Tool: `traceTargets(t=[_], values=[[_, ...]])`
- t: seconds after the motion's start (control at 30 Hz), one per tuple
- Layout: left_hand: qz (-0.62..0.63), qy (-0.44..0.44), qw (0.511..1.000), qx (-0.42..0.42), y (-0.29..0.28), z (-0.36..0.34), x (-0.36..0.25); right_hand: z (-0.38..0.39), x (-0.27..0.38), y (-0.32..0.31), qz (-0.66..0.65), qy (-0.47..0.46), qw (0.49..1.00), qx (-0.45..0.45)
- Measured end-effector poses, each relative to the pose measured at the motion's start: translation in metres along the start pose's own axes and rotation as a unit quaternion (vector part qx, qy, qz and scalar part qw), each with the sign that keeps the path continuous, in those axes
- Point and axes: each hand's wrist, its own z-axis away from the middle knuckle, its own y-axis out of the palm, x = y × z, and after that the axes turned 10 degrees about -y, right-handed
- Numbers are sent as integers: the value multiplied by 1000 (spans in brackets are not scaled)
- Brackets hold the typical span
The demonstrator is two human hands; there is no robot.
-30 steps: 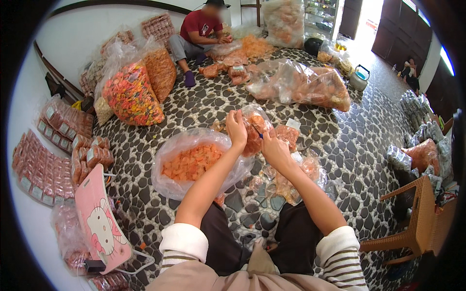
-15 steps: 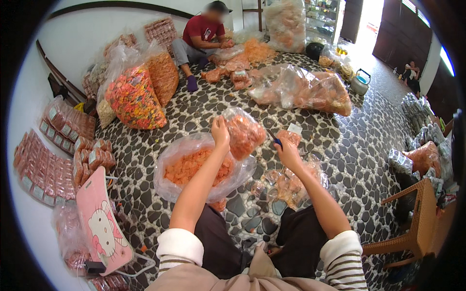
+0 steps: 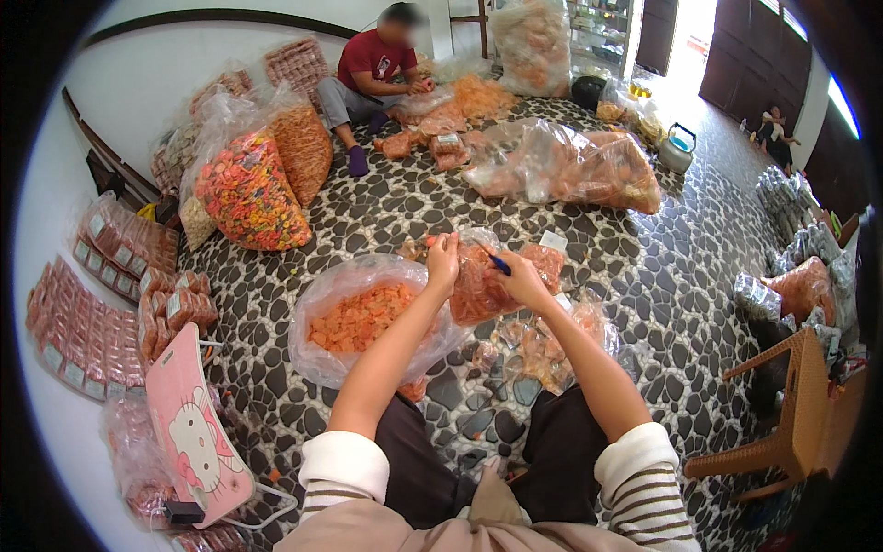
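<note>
My left hand [image 3: 443, 262] is closed at the upper left of a clear plastic bag [image 3: 478, 287] of orange chips, gripping it. A small bright orange bit shows by its fingertips. In my right hand [image 3: 524, 283] is a slim blue-handled tool [image 3: 499, 265], its tip pointing at the top of the bag; its exact kind is unclear. Left of the bag, a large open plastic sack [image 3: 317, 354] on the floor holds loose orange chips [image 3: 361, 317]. Another filled packet [image 3: 543, 264] lies just beyond my right hand. Small clear packets [image 3: 543, 354] lie below it.
A pink folding table [image 3: 198, 423] stands at left beside stacked packets [image 3: 78, 322]. Large filled sacks [image 3: 253, 189] lean near a seated person [image 3: 377, 69]. Ahead lies a long plastic sack [image 3: 579, 175]; a kettle [image 3: 677, 152] and a brown chair [image 3: 782, 414] are at right.
My right hand has moved left and up, bringing the blue-handled tool to the top of the bag. The left hand and bag have shifted slightly right and lower.
</note>
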Motion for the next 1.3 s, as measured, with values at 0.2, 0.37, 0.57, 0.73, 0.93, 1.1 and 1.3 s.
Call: traceTargets(t=[0.2, 0.37, 0.57, 0.73, 0.93, 1.1, 1.3], values=[[241, -135, 961, -2, -45, -33, 4, 19, -18, -39, -121, 163, 979, -5], [293, -161, 942, -21, -50, -39, 7, 19, -36, -39, -80, 176, 981, 14], [270, -123, 952, -70, -30, -33, 8, 31, -70, -31, -21, 256, 966, 10], [380, -56, 923, -18, -23, -27, -2, 54, -108, -45, 58, 342, 938, 15], [290, -39, 956, -2, -8, -18, -9, 54, -115, -50, -47, 359, 929, -71], [105, 128, 982, 86, 32, -11, 16, 46, -120, -62, -228, 399, 883, -93], [-4, 72, 993, 92, 93, -24, 82, 30, -157, -29, -213, 415, 884, 37]])
